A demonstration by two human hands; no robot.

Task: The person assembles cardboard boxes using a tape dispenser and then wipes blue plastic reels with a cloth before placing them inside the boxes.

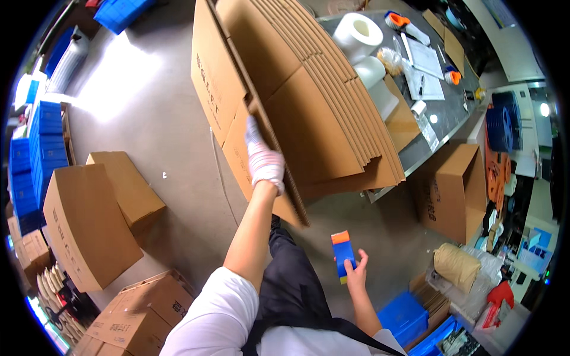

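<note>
My left hand [264, 160], in a pale glove with grey fingertips, grips the edge of a flattened cardboard box [222, 101], which stands tilted on its edge. To its right, a stack of folded cardboard boxes [332, 118] leans against the workbench. Low on the right, away from the cardboard, my bare right hand [355, 273] is closed around a blue tape dispenser [343, 254] with an orange end.
On the grey workbench [442, 115] lie white rolls [358, 37], papers [424, 59] and orange tape dispensers [396, 21]. An open carton [445, 193] stands below its right end. Cartons [89, 225] stand on the floor at left, near blue bins [47, 142]. Another blue bin [404, 317] sits at lower right.
</note>
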